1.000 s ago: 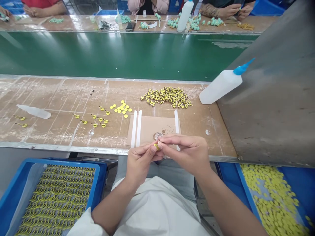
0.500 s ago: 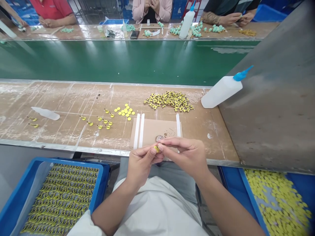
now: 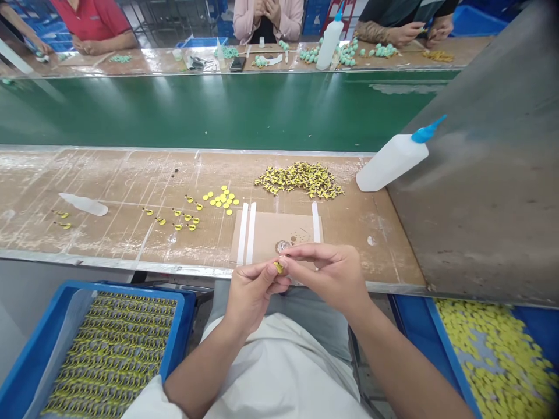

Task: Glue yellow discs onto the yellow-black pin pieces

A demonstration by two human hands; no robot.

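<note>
My left hand [image 3: 251, 291] and my right hand [image 3: 329, 273] meet at the near edge of the workbench, both pinched on one small yellow piece [image 3: 278, 267]. Just beyond the fingertips a small round metal dish [image 3: 282, 247] sits on a cardboard pad [image 3: 279, 230] with white strips along its sides. On the bench behind lie a heap of yellow-and-black parts [image 3: 301, 177], a cluster of yellow discs [image 3: 222, 199] and a few finished yellow pieces [image 3: 183, 218].
A white squeeze bottle with a blue nozzle [image 3: 391, 160] leans against a grey metal panel [image 3: 489, 174] at right. Blue bins stand by my lap: one of yellow-black parts [image 3: 105, 349], one of yellow discs [image 3: 498, 355]. Beyond a green conveyor belt [image 3: 209, 107], other people work.
The view shifted slightly; my hands stay pinched together on the yellow piece, with only small finger movements.
</note>
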